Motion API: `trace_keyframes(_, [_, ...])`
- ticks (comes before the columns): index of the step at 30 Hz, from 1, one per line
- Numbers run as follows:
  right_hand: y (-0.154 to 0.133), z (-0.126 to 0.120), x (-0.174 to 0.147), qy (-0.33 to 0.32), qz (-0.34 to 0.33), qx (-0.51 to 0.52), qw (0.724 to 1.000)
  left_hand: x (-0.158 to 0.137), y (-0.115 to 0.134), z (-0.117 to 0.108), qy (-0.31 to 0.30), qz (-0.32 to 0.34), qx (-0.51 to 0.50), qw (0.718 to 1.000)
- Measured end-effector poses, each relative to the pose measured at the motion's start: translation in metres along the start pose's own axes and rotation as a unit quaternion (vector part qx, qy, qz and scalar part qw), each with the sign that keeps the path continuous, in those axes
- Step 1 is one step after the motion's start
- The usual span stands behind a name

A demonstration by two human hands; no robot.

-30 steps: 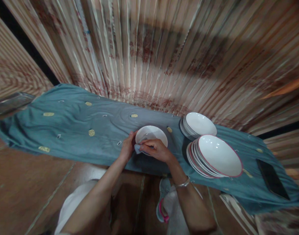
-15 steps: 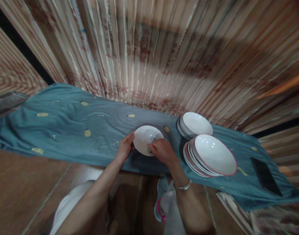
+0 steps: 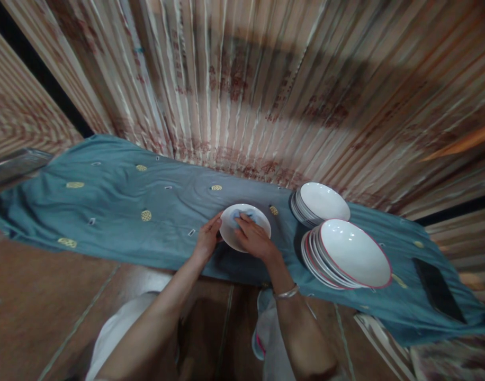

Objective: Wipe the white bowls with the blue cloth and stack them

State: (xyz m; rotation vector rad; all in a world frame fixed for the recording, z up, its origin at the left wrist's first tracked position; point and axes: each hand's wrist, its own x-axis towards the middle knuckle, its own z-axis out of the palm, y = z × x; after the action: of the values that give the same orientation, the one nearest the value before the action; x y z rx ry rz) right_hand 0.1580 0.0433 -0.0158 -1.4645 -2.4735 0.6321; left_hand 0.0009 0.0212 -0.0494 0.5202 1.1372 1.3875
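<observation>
A white bowl [image 3: 228, 239] is tilted a little toward me over the front middle of the cloth-covered table. My left hand [image 3: 209, 233] grips its left rim, thumb near the edge and fingers behind. My right hand [image 3: 255, 237] reaches inside the bowl, its fingers pressing a thin light blue cloth [image 3: 237, 216] against the inner surface. The palm and fingers cover much of that cloth. To the right stands a stack of white bowls with red rims [image 3: 353, 254]. Behind it is a second stack of plain white bowls [image 3: 325, 202].
A teal tablecloth with yellow pineapple prints [image 3: 119, 211] covers the long table. A black phone [image 3: 439, 290] lies at its right end. A clear tray [image 3: 18, 165] sits beyond the left end. A pleated patterned curtain [image 3: 234, 95] hangs right behind the table.
My right hand has moved up and left inside the bowl, and its fingers have straightened from a curled grip. My left hand still holds the rim. The view has shifted slightly.
</observation>
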Motion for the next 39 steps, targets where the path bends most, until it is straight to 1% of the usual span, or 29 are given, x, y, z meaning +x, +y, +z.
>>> trace_keyframes(2, [0.0,0.0,0.003,-0.016,-0.017,0.027,0.999,0.001,-0.001,0.0,0.003,0.001,-0.001,1.0])
trace_keyframes(7, [0.002,-0.006,0.006,-0.035,-0.09,0.093,0.991,0.002,-0.002,0.0,0.004,0.0,0.003,1.0])
trace_keyframes(9, [0.003,-0.01,0.005,-0.045,-0.103,0.115,0.987,0.001,-0.001,0.0,-0.002,0.001,0.004,1.0])
trace_keyframes(11, [0.004,-0.014,0.004,-0.057,-0.1,0.132,0.985,0.001,-0.001,0.0,-0.002,0.001,0.002,1.0])
trace_keyframes(17, [0.016,-0.019,0.001,-0.091,-0.053,0.146,0.984,0.001,0.001,0.001,-0.006,-0.001,0.005,1.0])
trace_keyframes(20, [0.02,-0.02,-0.001,-0.108,-0.053,0.188,0.975,0.002,0.0,0.001,-0.005,-0.005,0.012,1.0])
trace_keyframes(23, [0.019,-0.019,-0.002,-0.117,-0.071,0.24,0.961,0.002,0.0,0.002,-0.015,0.001,0.017,1.0])
trace_keyframes(27, [0.013,-0.012,0.001,-0.093,-0.11,0.289,0.946,0.001,0.0,0.003,-0.025,0.013,0.028,0.999])
trace_keyframes(30, [0.01,-0.002,0.006,-0.05,-0.129,0.291,0.947,0.002,-0.001,0.001,-0.024,0.033,0.043,0.998])
trace_keyframes(32, [0.008,0.003,0.011,-0.009,-0.131,0.269,0.954,0.003,-0.002,-0.001,-0.012,0.049,0.057,0.997])
trace_keyframes(35, [0.002,0.008,0.016,0.044,-0.137,0.219,0.965,0.004,-0.004,-0.003,0.006,0.046,0.073,0.996])
trace_keyframes(39, [-0.008,0.004,0.021,0.082,-0.13,0.145,0.977,0.005,-0.004,-0.002,-0.005,0.031,0.046,0.998])
